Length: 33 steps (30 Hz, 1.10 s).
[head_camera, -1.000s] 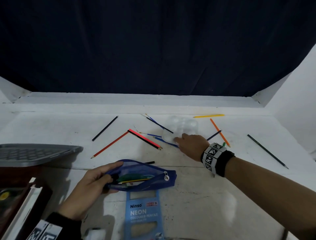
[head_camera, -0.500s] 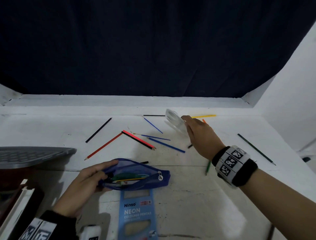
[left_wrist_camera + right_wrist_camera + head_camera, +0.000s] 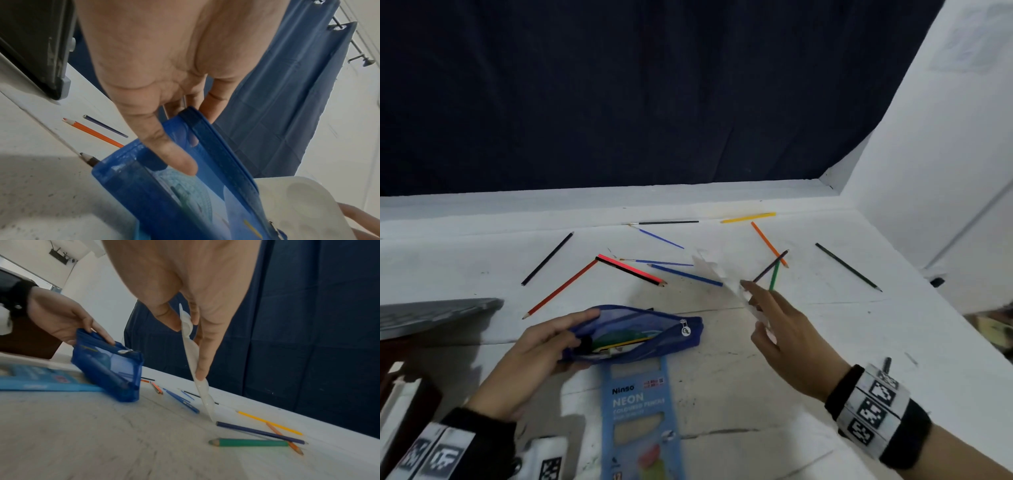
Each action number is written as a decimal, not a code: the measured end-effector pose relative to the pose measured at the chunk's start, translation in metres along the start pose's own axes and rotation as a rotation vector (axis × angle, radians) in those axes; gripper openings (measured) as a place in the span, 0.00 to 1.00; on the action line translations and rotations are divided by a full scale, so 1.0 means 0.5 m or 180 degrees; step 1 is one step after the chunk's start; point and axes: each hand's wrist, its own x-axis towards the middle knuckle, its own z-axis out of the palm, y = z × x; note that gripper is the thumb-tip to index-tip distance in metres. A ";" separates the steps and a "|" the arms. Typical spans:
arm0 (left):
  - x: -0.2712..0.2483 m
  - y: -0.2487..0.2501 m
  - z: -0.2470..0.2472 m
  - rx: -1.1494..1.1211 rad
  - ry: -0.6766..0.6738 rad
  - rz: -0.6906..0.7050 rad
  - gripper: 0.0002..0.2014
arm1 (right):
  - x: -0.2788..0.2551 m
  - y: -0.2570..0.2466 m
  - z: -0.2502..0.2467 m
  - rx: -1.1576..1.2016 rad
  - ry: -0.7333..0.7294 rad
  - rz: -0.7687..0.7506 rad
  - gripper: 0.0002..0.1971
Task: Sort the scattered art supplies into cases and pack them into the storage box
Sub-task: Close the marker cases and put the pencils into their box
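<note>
My left hand (image 3: 558, 337) grips the open blue mesh pencil case (image 3: 654, 339) at its left end, thumb on the upper zip edge; green and yellow items lie inside. In the left wrist view the thumb (image 3: 174, 159) presses the case (image 3: 185, 194). To the right of the case, my right hand (image 3: 767, 315) pinches a white plastic paint palette (image 3: 715, 274) between thumb and fingers. The palette (image 3: 192, 356) hangs edge-on above the table, its lower tip near a purple pencil (image 3: 259, 432).
Several pencils and thin brushes lie scattered across the white table (image 3: 722, 383), among them a red pencil (image 3: 561, 287) and a green pencil (image 3: 251, 442). A blue "Neon" pencil box (image 3: 640, 418) lies under the case. A grey lid (image 3: 431, 313) sits at the left.
My right hand picked the white palette up off the table, then carried it down and left toward the blue case. The left hand kept holding the case open.
</note>
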 end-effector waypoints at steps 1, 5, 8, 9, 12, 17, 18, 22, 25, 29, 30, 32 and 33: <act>0.001 -0.002 -0.002 -0.0019 -0.0020 0.0011 0.23 | -0.017 -0.005 0.002 -0.0006 -0.0049 0.0017 0.31; 0.000 -0.004 -0.010 -0.0177 0.0007 0.0173 0.22 | -0.079 -0.015 0.014 -0.0119 -0.0270 0.0039 0.30; -0.004 -0.004 -0.016 -0.0088 0.0089 0.0420 0.19 | -0.110 -0.002 0.024 -0.0397 -0.0532 0.0168 0.31; -0.005 -0.006 -0.019 -0.0023 0.0120 0.0476 0.17 | -0.117 0.003 0.027 -0.0505 -0.0652 0.0188 0.31; -0.014 -0.014 -0.029 0.0034 0.0138 0.0496 0.16 | -0.140 0.010 0.040 -0.0884 -0.1004 0.0186 0.31; -0.039 -0.032 -0.058 -0.0199 -0.0040 0.0230 0.17 | -0.153 -0.002 0.058 -0.1061 -0.1407 0.0385 0.30; -0.043 -0.036 -0.060 -0.0248 -0.0058 0.0196 0.18 | -0.149 -0.009 0.061 -0.1015 -0.1432 0.0471 0.28; -0.060 -0.033 -0.055 -0.0318 -0.0023 0.0208 0.19 | -0.119 -0.039 0.090 -0.1045 -0.1213 0.0631 0.16; -0.068 -0.028 -0.042 -0.0378 0.0011 0.0185 0.19 | -0.087 -0.050 0.093 -0.1320 -0.1210 0.0788 0.12; -0.087 -0.025 -0.025 -0.0344 0.0137 0.0176 0.20 | -0.030 -0.051 0.080 -0.0114 -0.0515 0.0478 0.23; -0.094 -0.025 -0.023 -0.0353 0.0154 0.0147 0.21 | -0.017 -0.053 0.082 0.0165 -0.0521 0.0286 0.28; -0.104 -0.025 -0.017 -0.0337 0.0138 0.0074 0.22 | 0.004 -0.061 0.097 0.0432 -0.0725 -0.0104 0.32; -0.109 -0.029 -0.016 -0.0302 0.0097 0.0027 0.22 | 0.012 -0.064 0.109 0.0457 -0.0806 -0.0282 0.30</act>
